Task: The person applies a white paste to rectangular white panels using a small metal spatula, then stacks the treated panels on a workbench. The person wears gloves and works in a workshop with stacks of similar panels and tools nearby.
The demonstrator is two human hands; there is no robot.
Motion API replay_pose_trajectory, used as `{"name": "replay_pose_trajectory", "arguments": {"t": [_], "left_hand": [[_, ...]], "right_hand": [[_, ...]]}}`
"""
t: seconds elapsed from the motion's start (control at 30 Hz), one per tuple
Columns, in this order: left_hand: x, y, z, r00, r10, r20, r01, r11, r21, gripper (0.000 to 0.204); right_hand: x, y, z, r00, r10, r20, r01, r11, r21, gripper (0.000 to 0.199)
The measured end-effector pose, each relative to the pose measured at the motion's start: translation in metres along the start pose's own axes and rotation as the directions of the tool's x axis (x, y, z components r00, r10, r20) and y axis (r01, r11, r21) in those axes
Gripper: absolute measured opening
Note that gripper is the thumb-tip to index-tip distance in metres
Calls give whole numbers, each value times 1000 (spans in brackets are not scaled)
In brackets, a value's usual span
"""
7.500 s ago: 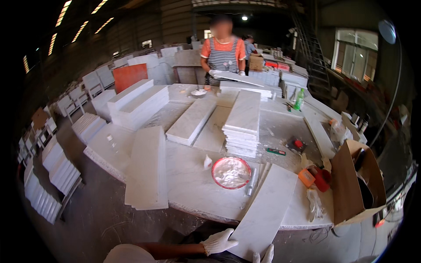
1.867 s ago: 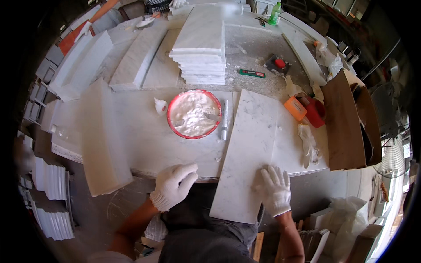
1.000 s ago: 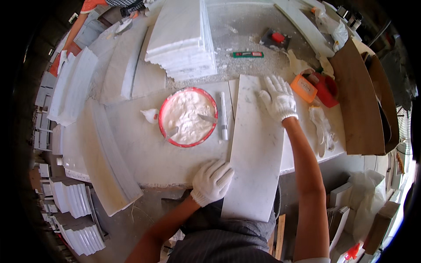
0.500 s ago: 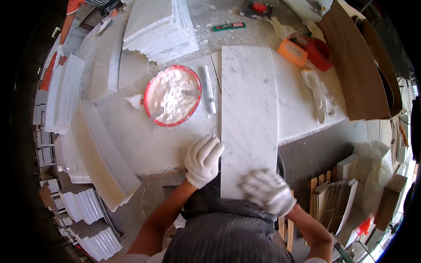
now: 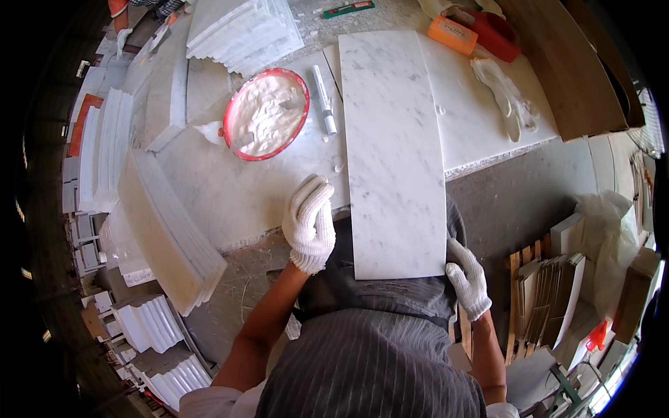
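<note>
A long white marble slab (image 5: 395,153), veined in grey, lies lengthwise in front of me, its near end over my lap. My left hand (image 5: 309,226), in a white knitted glove, hovers left of the slab, apart from it. Its fingers are curled together, and nothing shows in them. At the slab's near right corner is my gloved right hand (image 5: 468,282), thumb and fingers apart, fingertips at the edge; whether they press on it I cannot tell. Left of the slab stands a red-rimmed tub (image 5: 304,124) of white paste with scraper blades in it. A white marker pen (image 5: 323,99) lies between them.
Stacked marble slabs stand at the back (image 5: 240,35) and left (image 5: 171,237). Spare white gloves (image 5: 505,99), an orange box (image 5: 451,35) and a red container (image 5: 493,33) lie right of the slab, by a brown cardboard piece (image 5: 564,66). A co-worker's hand (image 5: 123,40) shows far left.
My right hand has gone from the slab's near top face to its right edge. My left hand has come away from the left edge. The whole view has shifted, so things appear higher.
</note>
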State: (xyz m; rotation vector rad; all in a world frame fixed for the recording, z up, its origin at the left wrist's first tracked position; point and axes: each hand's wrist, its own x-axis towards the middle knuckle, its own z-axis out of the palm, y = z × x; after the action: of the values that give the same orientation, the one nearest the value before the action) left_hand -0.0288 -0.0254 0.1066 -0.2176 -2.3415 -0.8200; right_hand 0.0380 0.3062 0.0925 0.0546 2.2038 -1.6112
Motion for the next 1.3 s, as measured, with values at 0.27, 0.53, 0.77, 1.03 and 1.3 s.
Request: {"name": "replay_pose_trajectory", "arguments": {"t": [0.27, 0.53, 0.77, 1.03, 1.3], "left_hand": [[-27, 13, -17, 998, -12, 61, 13, 1000, -20, 21], [-13, 54, -16, 666, 407, 625, -325, 913, -249, 57], [-1, 52, -13, 586, 347, 733, -370, 919, -138, 65], [56, 22, 24, 717, 265, 644, -383, 923, 46, 61], [114, 24, 71, 811, 272, 519, -388, 913, 127, 56]], "right_hand": [[-7, -1, -11, 981, -53, 184, 59, 998, -25, 73], [-8, -11, 11, 975, -212, 68, 223, 925, -309, 48], [9, -11, 31, 934, -350, -67, 308, 888, -340, 25], [96, -41, 39, 914, -322, -246, 248, 925, -289, 18], [121, -47, 45, 901, -236, -364, 186, 968, -168, 26]]}}
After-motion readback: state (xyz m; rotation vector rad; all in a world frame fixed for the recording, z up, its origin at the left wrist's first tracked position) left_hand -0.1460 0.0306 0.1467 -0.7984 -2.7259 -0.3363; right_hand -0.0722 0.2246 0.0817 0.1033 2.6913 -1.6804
